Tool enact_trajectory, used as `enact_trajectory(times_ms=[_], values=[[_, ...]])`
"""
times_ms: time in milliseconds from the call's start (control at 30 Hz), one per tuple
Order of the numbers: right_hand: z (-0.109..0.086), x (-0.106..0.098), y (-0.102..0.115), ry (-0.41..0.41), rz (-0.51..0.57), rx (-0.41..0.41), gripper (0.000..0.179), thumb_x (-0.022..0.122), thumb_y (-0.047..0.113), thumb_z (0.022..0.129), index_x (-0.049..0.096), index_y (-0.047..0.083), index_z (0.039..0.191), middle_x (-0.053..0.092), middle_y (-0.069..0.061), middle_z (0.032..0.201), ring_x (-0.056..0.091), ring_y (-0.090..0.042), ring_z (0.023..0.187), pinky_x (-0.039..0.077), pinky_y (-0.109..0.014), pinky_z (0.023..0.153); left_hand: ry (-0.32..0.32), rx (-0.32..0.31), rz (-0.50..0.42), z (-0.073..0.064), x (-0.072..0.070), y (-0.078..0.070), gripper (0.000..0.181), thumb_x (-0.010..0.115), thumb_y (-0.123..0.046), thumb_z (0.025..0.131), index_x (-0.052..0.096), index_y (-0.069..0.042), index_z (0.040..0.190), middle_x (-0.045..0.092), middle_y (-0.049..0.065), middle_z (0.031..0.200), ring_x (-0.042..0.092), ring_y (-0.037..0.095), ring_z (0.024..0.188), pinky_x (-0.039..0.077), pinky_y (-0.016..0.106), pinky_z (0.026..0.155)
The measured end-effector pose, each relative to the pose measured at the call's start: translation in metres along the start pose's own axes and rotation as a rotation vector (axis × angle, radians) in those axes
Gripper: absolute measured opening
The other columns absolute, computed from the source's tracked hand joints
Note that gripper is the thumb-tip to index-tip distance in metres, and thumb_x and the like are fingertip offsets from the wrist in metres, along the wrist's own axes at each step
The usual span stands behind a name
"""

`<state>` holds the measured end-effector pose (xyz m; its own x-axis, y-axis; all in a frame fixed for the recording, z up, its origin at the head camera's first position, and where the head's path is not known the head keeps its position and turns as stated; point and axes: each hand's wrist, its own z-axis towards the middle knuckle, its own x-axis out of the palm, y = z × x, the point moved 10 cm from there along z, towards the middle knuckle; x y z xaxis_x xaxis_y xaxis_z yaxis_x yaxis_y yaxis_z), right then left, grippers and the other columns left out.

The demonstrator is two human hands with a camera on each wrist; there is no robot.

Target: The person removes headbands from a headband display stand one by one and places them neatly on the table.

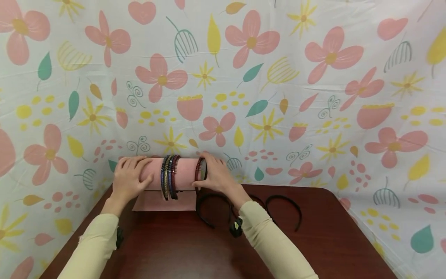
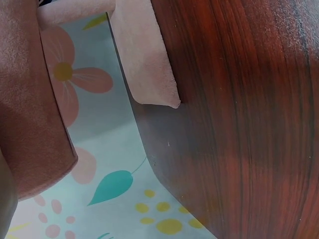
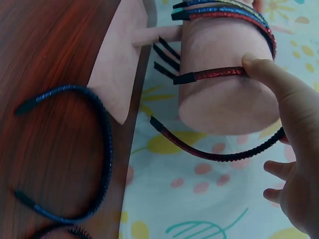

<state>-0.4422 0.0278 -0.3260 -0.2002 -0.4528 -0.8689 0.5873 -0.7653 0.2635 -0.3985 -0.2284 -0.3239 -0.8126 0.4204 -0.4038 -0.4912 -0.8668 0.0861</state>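
A pink plush headband stand [image 1: 184,174], a horizontal roll over a flat base [image 1: 163,203], is at the table's back left. My left hand [image 1: 129,178] holds the roll's left end, fingers over the top, thumb in front. At the other end my right hand [image 1: 216,174] pinches a glittery red headband [image 3: 219,73]; the thumb presses one arm against the roll. Its other arm seems to curve past the roll's end, partly hidden by the hand. Several glittery headbands [image 1: 167,176] in blue, gold and red sit around the roll's middle.
On the dark red wooden table [image 1: 174,248] lie a blue headband [image 3: 107,144], a dark red one [image 3: 55,231] partly out of frame, and a black-looking one [image 1: 297,209] farther right. A flowered cloth [image 1: 223,77] hangs behind the table.
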Motion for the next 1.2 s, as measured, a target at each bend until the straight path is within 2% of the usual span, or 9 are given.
enact_trajectory(times_ms=[233, 333, 467, 567, 800, 967, 1200], values=[[-0.011, -0.009, -0.02, -0.041, -0.015, 0.005, 0.102, 0.079, 0.063, 0.071, 0.034, 0.019, 0.15, 0.05, 0.0, 0.142, 0.056, -0.019, 0.116, 0.033, -0.053, 0.113, 0.006, 0.002, 0.006, 0.001, 0.0, 0.0, 0.059, 0.044, -0.058, 0.093, 0.069, -0.012, 0.118, 0.067, 0.017, 0.117, 0.06, 0.038, 0.104, 0.039, 0.055, 0.101], [-0.016, -0.014, -0.028, -0.044, -0.011, 0.008, 0.096, 0.081, 0.059, 0.071, 0.038, 0.017, 0.146, 0.048, -0.001, 0.142, 0.054, -0.02, 0.118, 0.033, -0.054, 0.111, 0.001, 0.002, 0.008, 0.0, 0.0, 0.001, 0.058, 0.045, -0.058, 0.092, 0.069, -0.012, 0.118, 0.067, 0.017, 0.116, 0.06, 0.038, 0.103, 0.039, 0.055, 0.101], [-0.024, -0.02, -0.039, -0.045, -0.017, 0.021, 0.091, 0.081, 0.055, 0.072, 0.04, 0.016, 0.143, 0.044, -0.005, 0.147, 0.045, -0.024, 0.134, 0.032, -0.057, 0.111, -0.002, 0.006, 0.011, 0.0, 0.0, 0.001, 0.059, 0.044, -0.058, 0.092, 0.069, -0.012, 0.118, 0.067, 0.017, 0.116, 0.061, 0.039, 0.102, 0.04, 0.055, 0.101], [-0.031, -0.024, -0.048, -0.039, -0.02, 0.034, 0.091, 0.08, 0.055, 0.073, 0.039, 0.015, 0.144, 0.042, -0.009, 0.149, 0.041, -0.028, 0.138, 0.031, -0.061, 0.111, -0.003, 0.007, 0.013, 0.0, 0.0, 0.002, 0.059, 0.044, -0.059, 0.092, 0.069, -0.012, 0.118, 0.067, 0.017, 0.116, 0.061, 0.038, 0.102, 0.04, 0.055, 0.1], [-0.05, -0.025, -0.076, -0.033, -0.061, 0.07, 0.094, 0.077, 0.059, 0.075, 0.04, 0.011, 0.147, 0.041, -0.012, 0.149, 0.045, -0.033, 0.134, 0.034, -0.063, 0.109, -0.005, 0.008, 0.019, -0.001, -0.001, 0.003, 0.06, 0.044, -0.06, 0.092, 0.069, -0.011, 0.118, 0.067, 0.017, 0.116, 0.061, 0.038, 0.102, 0.04, 0.056, 0.1], [-0.068, -0.023, -0.099, -0.003, -0.088, 0.117, 0.093, 0.075, 0.061, 0.076, 0.04, 0.014, 0.147, 0.042, -0.012, 0.149, 0.045, -0.036, 0.134, 0.034, -0.065, 0.109, -0.011, 0.012, 0.019, -0.003, -0.002, 0.001, 0.062, 0.043, -0.061, 0.093, 0.07, -0.011, 0.117, 0.067, 0.017, 0.115, 0.062, 0.038, 0.101, 0.042, 0.057, 0.097], [-0.089, -0.033, -0.123, -0.013, -0.105, 0.161, 0.094, 0.076, 0.061, 0.076, 0.039, 0.015, 0.15, 0.04, -0.014, 0.15, 0.045, -0.044, 0.129, 0.034, -0.069, 0.106, -0.008, 0.007, 0.013, -0.002, -0.001, 0.001, 0.061, 0.043, -0.061, 0.092, 0.069, -0.011, 0.118, 0.067, 0.017, 0.116, 0.061, 0.038, 0.102, 0.041, 0.057, 0.099]])
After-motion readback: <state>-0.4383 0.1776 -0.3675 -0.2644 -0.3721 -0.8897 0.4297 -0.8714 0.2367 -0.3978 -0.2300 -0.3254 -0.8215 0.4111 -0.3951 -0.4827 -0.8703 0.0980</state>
